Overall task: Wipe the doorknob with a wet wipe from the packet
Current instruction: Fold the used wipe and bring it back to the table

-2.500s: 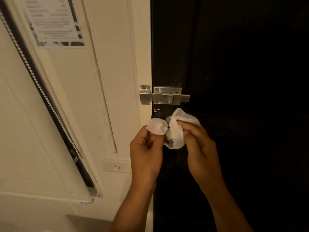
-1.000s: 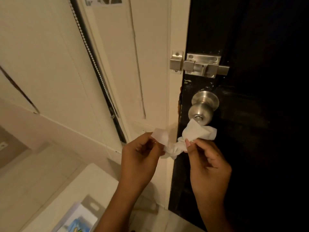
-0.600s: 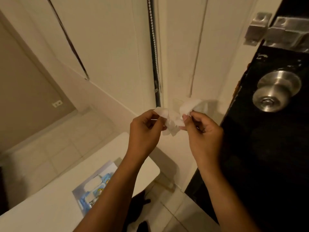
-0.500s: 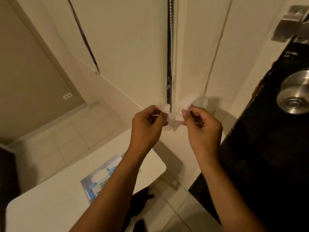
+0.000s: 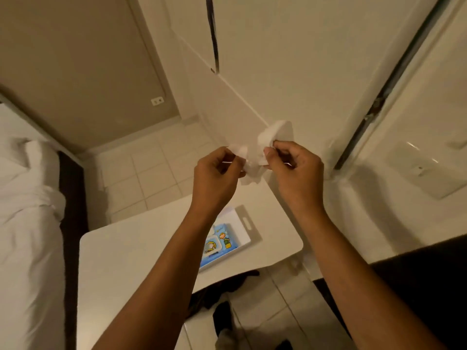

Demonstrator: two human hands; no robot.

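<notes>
Both hands hold one crumpled white wet wipe [image 5: 265, 142] in the air above the table. My left hand [image 5: 214, 178] pinches its left end and my right hand [image 5: 294, 170] pinches its right end. The blue wet wipe packet [image 5: 222, 242] lies flat on the white table [image 5: 121, 274] below, partly covered by my left forearm. The doorknob is out of view; only a strip of the dark door [image 5: 424, 274] shows at the lower right.
A bed with white bedding [image 5: 27, 223] runs along the left. Cream wall panels [image 5: 290, 72] and a light switch plate [image 5: 427, 170] stand ahead and to the right. Tiled floor [image 5: 151, 173] lies beyond the table. Feet and dark cloth [image 5: 222, 314] show under the table edge.
The wipe came off the doorknob. The view swung left and down, so the knob and latch left the frame and the table, packet and bed came in. Both hands still hold the wipe.
</notes>
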